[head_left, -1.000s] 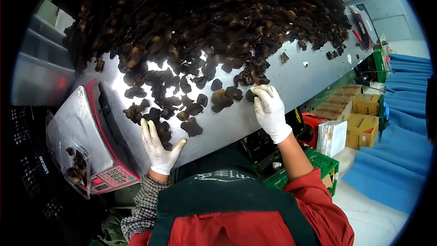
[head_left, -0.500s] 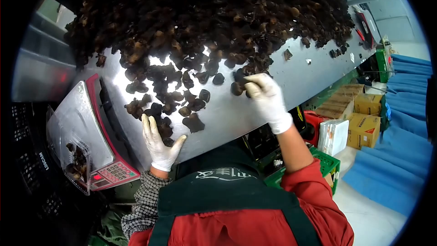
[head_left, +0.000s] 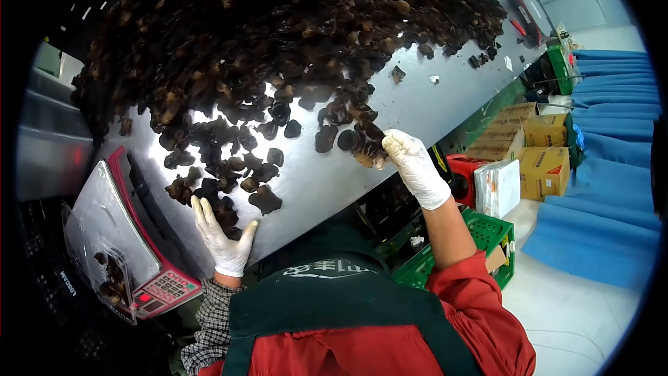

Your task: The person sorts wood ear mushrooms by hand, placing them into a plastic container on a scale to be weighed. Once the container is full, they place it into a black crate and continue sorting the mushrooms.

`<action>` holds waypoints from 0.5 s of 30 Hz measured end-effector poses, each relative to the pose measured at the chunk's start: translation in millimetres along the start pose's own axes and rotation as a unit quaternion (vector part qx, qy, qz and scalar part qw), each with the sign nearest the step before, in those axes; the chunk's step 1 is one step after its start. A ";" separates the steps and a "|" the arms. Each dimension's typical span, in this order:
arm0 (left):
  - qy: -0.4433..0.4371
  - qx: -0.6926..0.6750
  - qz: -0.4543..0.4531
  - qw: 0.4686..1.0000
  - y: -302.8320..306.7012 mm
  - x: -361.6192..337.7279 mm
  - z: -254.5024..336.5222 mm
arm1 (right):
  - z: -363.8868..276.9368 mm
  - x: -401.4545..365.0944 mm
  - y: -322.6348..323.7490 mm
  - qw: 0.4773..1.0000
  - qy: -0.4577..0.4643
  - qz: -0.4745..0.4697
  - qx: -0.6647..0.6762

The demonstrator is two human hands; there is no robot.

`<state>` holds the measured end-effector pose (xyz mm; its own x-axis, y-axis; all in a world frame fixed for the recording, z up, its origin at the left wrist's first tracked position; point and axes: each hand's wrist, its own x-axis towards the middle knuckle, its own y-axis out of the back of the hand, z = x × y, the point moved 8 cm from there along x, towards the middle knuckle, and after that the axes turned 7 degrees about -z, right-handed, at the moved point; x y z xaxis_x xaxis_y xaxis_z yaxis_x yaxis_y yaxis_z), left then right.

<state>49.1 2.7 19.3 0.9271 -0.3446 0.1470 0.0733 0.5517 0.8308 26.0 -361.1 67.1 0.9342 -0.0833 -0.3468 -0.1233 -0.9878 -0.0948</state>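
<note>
A large heap of dark brown, fungus-like pieces (head_left: 278, 28) covers the far part of the metal table (head_left: 313, 188), with loose pieces spread nearer. My left hand (head_left: 224, 240), in a white glove, rests at the near left with fingers apart, its fingertips beside several loose pieces. My right hand (head_left: 412, 167), also gloved, has its fingers pressed together at the right end of a small cluster of dark pieces (head_left: 362, 143), gripping the edge of one.
On the left stands a red-edged scale (head_left: 118, 216) with a clear container of dark pieces (head_left: 115, 278) on it. Cardboard boxes (head_left: 543, 170), a green crate (head_left: 487, 230) and blue cloth (head_left: 598, 216) are at the right. A red-handled tool (head_left: 517, 27) lies far right.
The camera view has shifted, moving the table contents left and down. My right hand has moved nearer the table's front edge, with dark pieces now gathered beside its fingertips. My left hand stays spread.
</note>
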 end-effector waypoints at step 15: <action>0.000 0.011 0.007 1.000 1.4 -1.5 1.2 | 48.1 -2.9 -22.5 0.979 -0.003 -0.047 -0.200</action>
<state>47.3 3.1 20.9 0.9281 -0.3371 0.1583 0.0528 0.5398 0.8401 10.0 -332.3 25.4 0.9329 0.0101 -0.3601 0.1057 -0.9634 0.2465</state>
